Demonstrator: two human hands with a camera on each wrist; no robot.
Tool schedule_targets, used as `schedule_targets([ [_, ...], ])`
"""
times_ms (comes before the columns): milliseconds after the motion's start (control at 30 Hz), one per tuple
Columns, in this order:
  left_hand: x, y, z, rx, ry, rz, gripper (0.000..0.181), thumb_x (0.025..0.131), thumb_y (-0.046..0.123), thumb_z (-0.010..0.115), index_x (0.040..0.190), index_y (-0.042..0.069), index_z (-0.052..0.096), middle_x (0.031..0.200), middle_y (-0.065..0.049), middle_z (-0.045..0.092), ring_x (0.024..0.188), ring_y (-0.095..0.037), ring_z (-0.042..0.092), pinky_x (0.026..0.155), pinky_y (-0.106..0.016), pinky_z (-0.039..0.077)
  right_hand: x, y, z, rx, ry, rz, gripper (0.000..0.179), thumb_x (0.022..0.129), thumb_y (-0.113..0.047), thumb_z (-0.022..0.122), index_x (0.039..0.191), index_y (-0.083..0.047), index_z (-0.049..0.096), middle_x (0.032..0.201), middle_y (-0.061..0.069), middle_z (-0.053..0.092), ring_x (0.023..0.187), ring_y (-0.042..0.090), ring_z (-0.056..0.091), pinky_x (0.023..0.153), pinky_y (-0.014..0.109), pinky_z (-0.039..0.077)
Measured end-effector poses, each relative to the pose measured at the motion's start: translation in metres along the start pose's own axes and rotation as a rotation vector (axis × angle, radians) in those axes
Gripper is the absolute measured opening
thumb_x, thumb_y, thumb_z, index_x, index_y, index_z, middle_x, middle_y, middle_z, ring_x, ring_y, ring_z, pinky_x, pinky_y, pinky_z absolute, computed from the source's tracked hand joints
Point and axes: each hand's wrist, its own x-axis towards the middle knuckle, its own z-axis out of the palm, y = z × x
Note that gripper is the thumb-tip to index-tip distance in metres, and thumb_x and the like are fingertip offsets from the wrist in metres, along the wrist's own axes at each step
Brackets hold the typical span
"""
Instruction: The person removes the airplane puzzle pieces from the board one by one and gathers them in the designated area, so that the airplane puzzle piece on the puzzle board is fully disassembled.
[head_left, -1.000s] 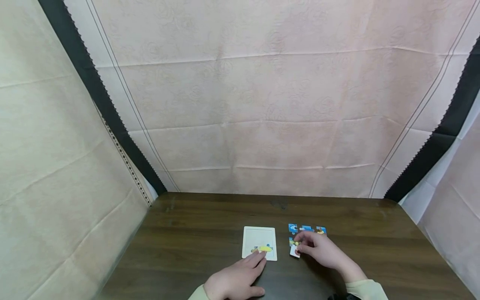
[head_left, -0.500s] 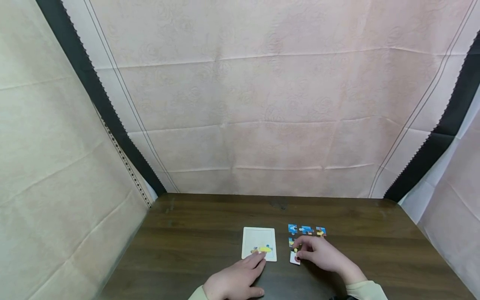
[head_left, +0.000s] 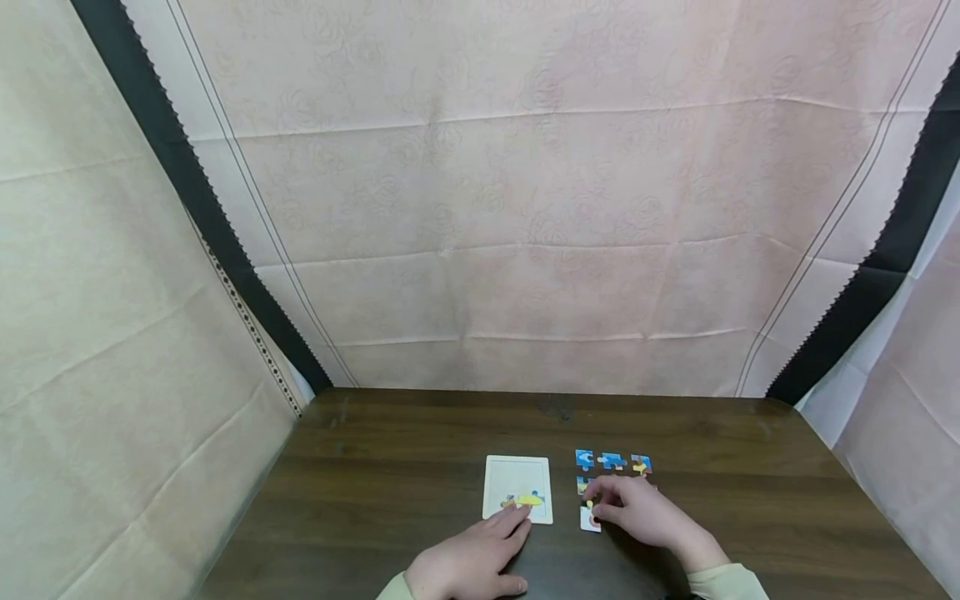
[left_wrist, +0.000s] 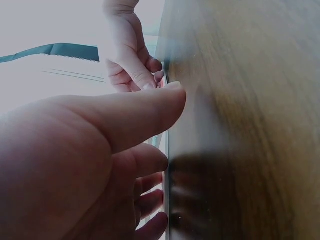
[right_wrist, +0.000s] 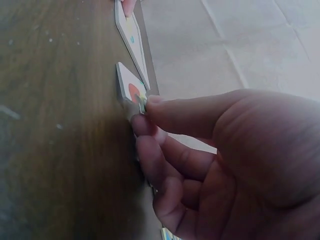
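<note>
In the head view, my left hand (head_left: 474,557) lies with fingers extended, their tips on the lower edge of a white puzzle board (head_left: 517,475). A few fitted pieces with a yellow shape (head_left: 529,499) show low on that board. My right hand (head_left: 637,510), to the right, pinches a white puzzle piece with a red patch (head_left: 587,520) between thumb and fingers at its edge. The right wrist view shows this piece (right_wrist: 128,82) close to the table, near the thumb tip. The fingers hide part of it. Beyond it, the board (right_wrist: 131,37) appears edge-on.
Blue puzzle pieces (head_left: 612,460) lie in a row beyond my right hand, one with yellow (head_left: 641,463) at its right end. Another piece (head_left: 583,484) is partly covered by the fingers. The brown wooden table (head_left: 390,467) meets pale cloth walls (head_left: 555,250) at its back and sides.
My right hand has shifted slightly toward me with the white piece, which has turned from tilted to nearly straight. The left hand stays on the board.
</note>
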Motion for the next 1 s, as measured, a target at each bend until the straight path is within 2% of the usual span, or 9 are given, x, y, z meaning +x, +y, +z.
schedule_targets([
  [333,-0.0003,-0.0010,0.0015,0.032,0.020,0.020,0.074,0.105,0.050,0.065,0.161,0.006,0.048,0.172,-0.007,0.034,0.158,-0.027,0.032,0.122,-0.032,0.035,-0.0004,-0.0046,-0.0001,-0.002,-0.005,0.008,0.020,0.097,-0.021,0.081,0.114,-0.011,0.075,0.079,-0.006,0.061,0.065,0.008,0.053,0.058,0.028,0.044],
  [633,0.0006,-0.0022,0.0008,-0.009,-0.008,0.005,0.074,0.105,0.050,0.064,0.162,0.007,0.046,0.173,-0.006,0.031,0.159,-0.026,0.029,0.122,-0.034,0.035,-0.0004,-0.0084,-0.0002,0.001,-0.015,-0.020,0.030,0.089,-0.024,0.089,0.109,-0.008,0.073,0.079,-0.006,0.061,0.067,0.007,0.054,0.061,0.027,0.047],
  [1000,-0.0005,-0.0008,-0.0002,0.004,0.004,0.014,0.074,0.105,0.050,0.064,0.162,0.006,0.047,0.173,-0.007,0.033,0.159,-0.026,0.030,0.122,-0.033,0.035,-0.0001,-0.0069,0.0024,-0.032,0.007,-0.050,0.031,0.085,-0.022,0.092,0.105,-0.010,0.071,0.077,-0.009,0.059,0.068,0.004,0.053,0.062,0.027,0.046],
])
